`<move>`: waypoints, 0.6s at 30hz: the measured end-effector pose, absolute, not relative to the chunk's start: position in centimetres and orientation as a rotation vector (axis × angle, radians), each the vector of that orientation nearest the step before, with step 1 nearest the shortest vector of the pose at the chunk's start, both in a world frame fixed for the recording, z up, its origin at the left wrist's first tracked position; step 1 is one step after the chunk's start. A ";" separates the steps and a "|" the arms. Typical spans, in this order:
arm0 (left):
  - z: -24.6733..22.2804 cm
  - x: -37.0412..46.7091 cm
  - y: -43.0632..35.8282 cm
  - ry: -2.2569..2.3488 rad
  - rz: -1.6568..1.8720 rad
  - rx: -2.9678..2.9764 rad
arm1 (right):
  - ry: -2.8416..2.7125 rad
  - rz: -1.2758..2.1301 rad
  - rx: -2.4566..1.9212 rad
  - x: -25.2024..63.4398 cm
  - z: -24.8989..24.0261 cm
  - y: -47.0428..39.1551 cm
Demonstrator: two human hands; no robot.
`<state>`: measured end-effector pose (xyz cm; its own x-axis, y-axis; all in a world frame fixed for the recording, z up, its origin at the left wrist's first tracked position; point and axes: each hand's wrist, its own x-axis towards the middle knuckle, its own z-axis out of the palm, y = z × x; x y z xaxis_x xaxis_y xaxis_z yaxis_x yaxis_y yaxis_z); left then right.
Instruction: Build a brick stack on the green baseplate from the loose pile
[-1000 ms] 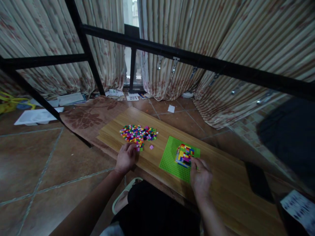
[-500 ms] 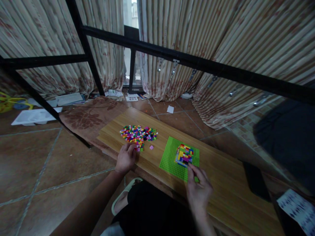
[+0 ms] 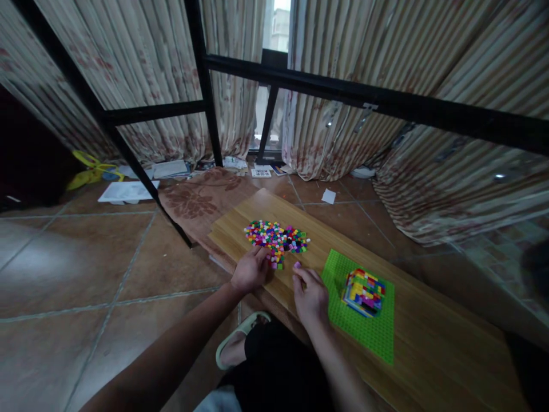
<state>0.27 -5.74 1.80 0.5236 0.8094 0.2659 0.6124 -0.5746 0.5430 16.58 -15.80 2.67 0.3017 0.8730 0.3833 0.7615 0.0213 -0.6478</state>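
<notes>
A pile of small multicoloured bricks (image 3: 268, 233) lies on the wooden bench. My left hand (image 3: 251, 268) rests at the pile's near edge, fingers curled down; what they hold, if anything, is hidden. Just right of the pile, my right hand (image 3: 311, 294) has thumb and forefinger closed on a pink brick (image 3: 297, 265). On the green baseplate (image 3: 338, 269), right of that hand, stands a squarish multicoloured brick build (image 3: 364, 292) with white and blue layers on its side.
The wooden bench (image 3: 429, 320) runs from centre to lower right. Black metal bars (image 3: 364, 94) cross in front of striped curtains (image 3: 343, 34). A white tray (image 3: 124, 191) and papers lie on the tiled floor.
My right hand has moved left from the brick build to the pink brick beside the pile. My left hand stays at the pile. The view has shifted left.
</notes>
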 end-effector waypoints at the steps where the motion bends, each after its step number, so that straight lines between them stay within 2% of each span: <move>1: 1.8 0.3 -5.6 1.167 0.706 2.379 | -1.520 0.159 -1.774 16.5 2.6 -14.7; 11: 2.4 1.2 -4.9 1.347 0.572 2.375 | -1.826 0.031 -1.893 16.4 2.3 -9.9; 18: 3.0 4.5 -6.3 1.702 0.551 2.342 | -1.528 0.155 -1.800 16.3 3.0 -12.8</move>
